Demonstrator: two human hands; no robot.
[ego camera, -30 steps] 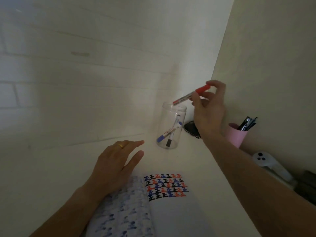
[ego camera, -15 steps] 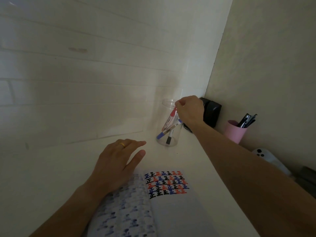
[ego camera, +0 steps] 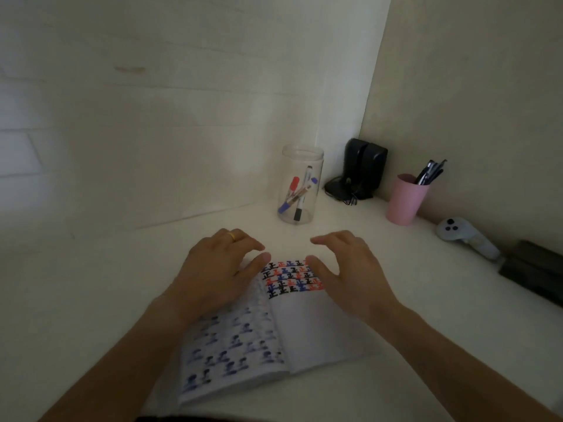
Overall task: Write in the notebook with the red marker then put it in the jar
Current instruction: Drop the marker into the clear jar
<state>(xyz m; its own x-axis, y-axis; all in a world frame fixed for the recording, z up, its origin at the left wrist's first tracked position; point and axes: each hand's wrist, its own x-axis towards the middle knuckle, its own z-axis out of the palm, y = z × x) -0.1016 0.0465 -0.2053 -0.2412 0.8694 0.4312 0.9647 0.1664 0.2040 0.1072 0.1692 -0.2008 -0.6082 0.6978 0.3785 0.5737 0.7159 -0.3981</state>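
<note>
While both hands (ego camera: pixel 350 269) spread empty, fingers seemingly graze the notebook (ego camera: pixel 304 324).

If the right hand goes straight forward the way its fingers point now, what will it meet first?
Probably the jar. The right hand points up-left across the bare desk, with nothing between. Depth is unclear, so it might pass just left of the jar.

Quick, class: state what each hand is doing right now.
Left hand: open, empty, resting on the notebook.
Right hand: open, empty, over the notebook.
</note>
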